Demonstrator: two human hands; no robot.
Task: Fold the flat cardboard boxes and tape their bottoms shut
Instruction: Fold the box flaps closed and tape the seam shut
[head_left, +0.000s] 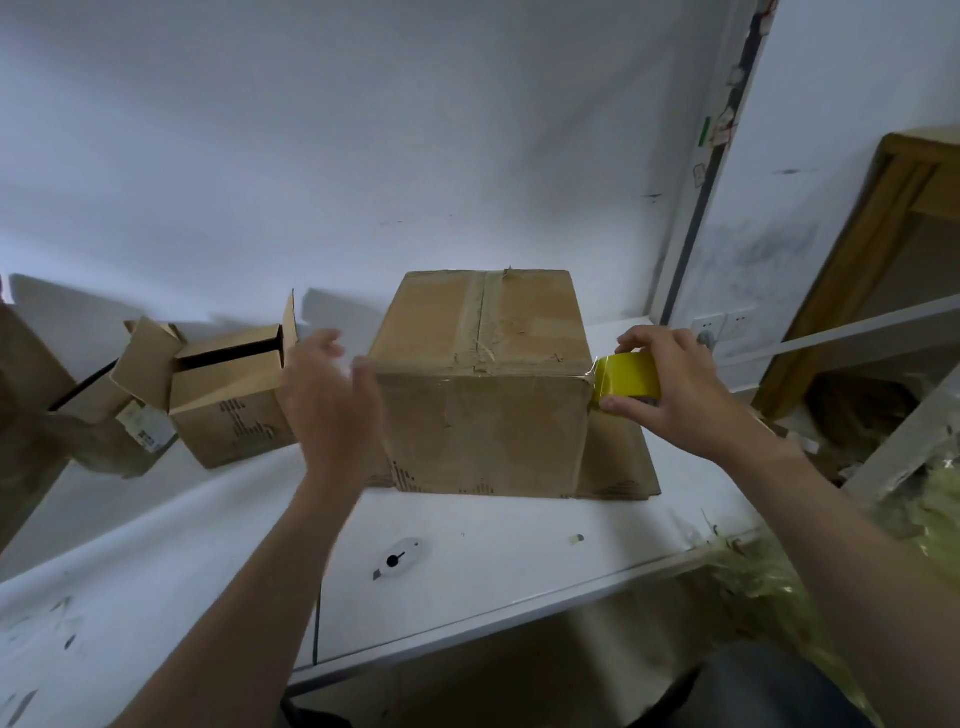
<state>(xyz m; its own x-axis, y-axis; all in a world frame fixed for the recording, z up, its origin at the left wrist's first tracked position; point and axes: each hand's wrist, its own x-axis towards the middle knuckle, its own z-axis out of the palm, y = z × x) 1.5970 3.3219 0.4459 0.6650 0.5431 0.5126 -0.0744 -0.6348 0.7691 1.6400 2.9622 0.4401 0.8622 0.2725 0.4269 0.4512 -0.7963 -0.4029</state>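
A person tapes a closed cardboard box (483, 384) that stands on a white table (519, 582), its sealed flaps facing up and an old taped seam running down the middle of the top. The right hand (675, 379) grips a yellow tape roll (626, 382) at the box's upper right front corner, fingers curled over the roll and thumb under it. A clear strip of tape (467, 380) stretches from the roll leftward across the box's front face, just below the top edge. The left hand (327, 400) is at the box's upper left front corner, fingers loose and spread and holding nothing. Its thumb lies at the corner, though blur hides whether it presses the tape. A sheet of flattened cardboard (621, 462) lies under the box and sticks out to its right. Left of the box stands a smaller box (234, 410) with its flaps raised. In front of the box, nearer the person, a utility knife (400, 558) rests on the table. Behind the box to the right, a wall socket (722, 326) is set in the wall.
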